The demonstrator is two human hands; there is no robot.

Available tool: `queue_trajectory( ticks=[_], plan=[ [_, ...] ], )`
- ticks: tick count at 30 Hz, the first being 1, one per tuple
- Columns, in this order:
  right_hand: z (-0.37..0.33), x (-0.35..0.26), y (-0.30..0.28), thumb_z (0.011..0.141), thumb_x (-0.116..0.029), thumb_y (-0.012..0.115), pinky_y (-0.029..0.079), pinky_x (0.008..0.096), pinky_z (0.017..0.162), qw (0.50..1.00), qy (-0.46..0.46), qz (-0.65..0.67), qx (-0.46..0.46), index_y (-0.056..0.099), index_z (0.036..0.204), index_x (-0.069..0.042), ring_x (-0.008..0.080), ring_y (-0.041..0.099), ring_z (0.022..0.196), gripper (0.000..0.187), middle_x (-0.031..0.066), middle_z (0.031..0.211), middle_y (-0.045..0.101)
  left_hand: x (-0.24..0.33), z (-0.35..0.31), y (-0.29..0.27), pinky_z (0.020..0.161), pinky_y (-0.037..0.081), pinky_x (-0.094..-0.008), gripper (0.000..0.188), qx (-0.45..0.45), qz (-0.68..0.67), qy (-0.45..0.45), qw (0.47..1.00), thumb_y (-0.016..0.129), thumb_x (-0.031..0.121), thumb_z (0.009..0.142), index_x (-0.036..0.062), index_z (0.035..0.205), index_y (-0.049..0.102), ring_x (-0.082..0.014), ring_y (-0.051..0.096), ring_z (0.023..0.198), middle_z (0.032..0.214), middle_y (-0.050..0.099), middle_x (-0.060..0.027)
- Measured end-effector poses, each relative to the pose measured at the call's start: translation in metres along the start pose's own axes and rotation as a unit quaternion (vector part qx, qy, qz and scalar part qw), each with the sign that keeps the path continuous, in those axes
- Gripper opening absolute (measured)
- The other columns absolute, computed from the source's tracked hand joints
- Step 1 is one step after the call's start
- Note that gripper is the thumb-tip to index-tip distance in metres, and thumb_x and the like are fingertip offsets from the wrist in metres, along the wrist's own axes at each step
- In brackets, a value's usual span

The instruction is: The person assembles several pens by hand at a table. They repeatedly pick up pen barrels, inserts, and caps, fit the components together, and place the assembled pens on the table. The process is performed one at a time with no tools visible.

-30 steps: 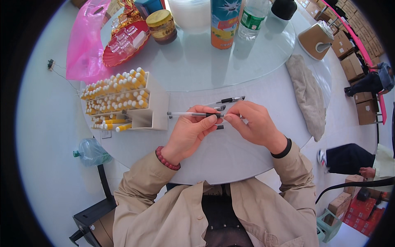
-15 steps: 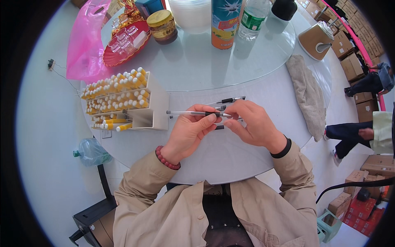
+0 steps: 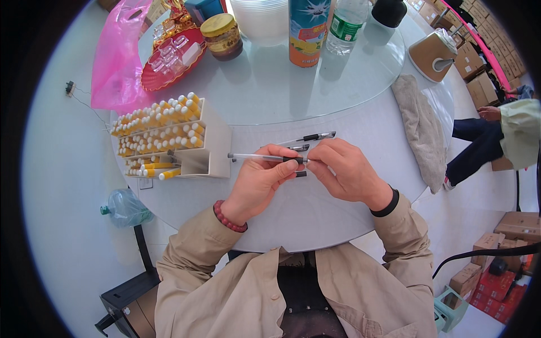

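Note:
My left hand (image 3: 258,181) is closed on a pen (image 3: 246,156) with a clear barrel and a black grip, thumb on the grip. The pen lies level, its rear end toward the left. At its tip, my right hand (image 3: 344,172) pinches with thumb and forefinger; the point itself is mostly covered by these fingers. Just beyond my hands lies a clear pen with a black grip (image 3: 318,137), and a second pen (image 3: 298,148) is partly hidden behind my fingers. A dark pen end (image 3: 301,174) shows below the held pen.
On the left stands a white rack (image 3: 220,147) filled with yellow, white-ended sticks. Farther back are a red tray (image 3: 147,79) with small glasses, a jar (image 3: 222,39), a tall can (image 3: 307,34) and a water bottle (image 3: 345,28). A grey towel (image 3: 418,129) lies right. People are beyond the table.
My right fingers have closed in over the pen's metal tip, which showed before. The pen's front has shifted slightly downward. On the right, a person in a light top has come farther into view.

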State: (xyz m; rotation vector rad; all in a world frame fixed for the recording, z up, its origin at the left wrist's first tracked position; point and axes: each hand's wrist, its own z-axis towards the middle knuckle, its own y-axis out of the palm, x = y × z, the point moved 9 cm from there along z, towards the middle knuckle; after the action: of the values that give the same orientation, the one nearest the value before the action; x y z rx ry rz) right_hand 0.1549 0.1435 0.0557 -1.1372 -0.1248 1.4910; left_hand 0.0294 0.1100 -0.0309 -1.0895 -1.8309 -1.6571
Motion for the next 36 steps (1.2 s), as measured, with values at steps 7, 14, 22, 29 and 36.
queue_trajectory(
  ticks=[7,14,22,29,36],
  plan=[
    [-0.001,0.0,-0.001,0.081,-0.003,0.069,0.049,0.0371,0.064,0.999,-0.011,0.019,0.024,0.06,0.091,-0.005,0.0282,0.061,0.076,0.013,0.0083,0.083,0.062,0.004,-0.001,-0.002,0.076,0.051,-0.0251,0.018,0.022,0.043,0.019,0.999,0.065,0.006,0.094,0.001,0.11,0.06,-0.0141,0.066,0.093,0.101,0.067,-0.0079],
    [-0.002,-0.002,-0.002,0.079,0.0,0.07,0.051,0.0365,0.065,0.999,-0.025,0.006,0.042,0.061,0.092,-0.004,0.0277,0.063,0.078,0.017,0.0089,0.084,0.063,0.005,0.0,-0.002,0.07,0.049,-0.024,0.015,0.049,0.053,0.01,0.997,0.067,0.011,0.093,0.0015,0.103,0.061,-0.0119,0.064,0.083,0.093,0.067,-0.006],
    [-0.002,-0.003,0.001,0.082,-0.005,0.069,0.047,0.0363,0.061,0.999,-0.02,-0.01,0.034,0.059,0.087,-0.005,0.0263,0.058,0.07,0.012,0.0073,0.078,0.059,0.006,0.001,-0.003,0.069,0.049,-0.0239,0.014,0.041,0.074,0.018,0.996,0.067,0.01,0.093,0.0015,0.102,0.061,-0.0105,0.062,0.08,0.09,0.066,-0.0052],
    [-0.002,0.002,0.004,0.089,-0.009,0.063,0.044,0.0392,0.059,0.998,0.03,0.047,-0.014,0.056,0.086,-0.004,0.0292,0.055,0.067,0.009,0.0085,0.075,0.055,0.008,0.0,-0.001,0.074,0.05,-0.0241,0.016,0.021,0.075,0.061,0.995,0.069,0.006,0.091,0.0009,0.105,0.063,-0.0099,0.062,0.084,0.095,0.067,-0.0051],
    [-0.003,0.006,0.008,0.094,-0.011,0.058,0.043,0.0405,0.059,0.993,0.067,0.079,-0.053,0.056,0.088,-0.004,0.031,0.055,0.067,0.01,0.01,0.075,0.054,0.01,-0.001,0.002,0.079,0.051,-0.0231,0.016,0.002,0.098,0.082,0.992,0.068,0.004,0.091,0.0023,0.105,0.063,-0.0097,0.063,0.09,0.099,0.067,-0.0046]
  ],
)
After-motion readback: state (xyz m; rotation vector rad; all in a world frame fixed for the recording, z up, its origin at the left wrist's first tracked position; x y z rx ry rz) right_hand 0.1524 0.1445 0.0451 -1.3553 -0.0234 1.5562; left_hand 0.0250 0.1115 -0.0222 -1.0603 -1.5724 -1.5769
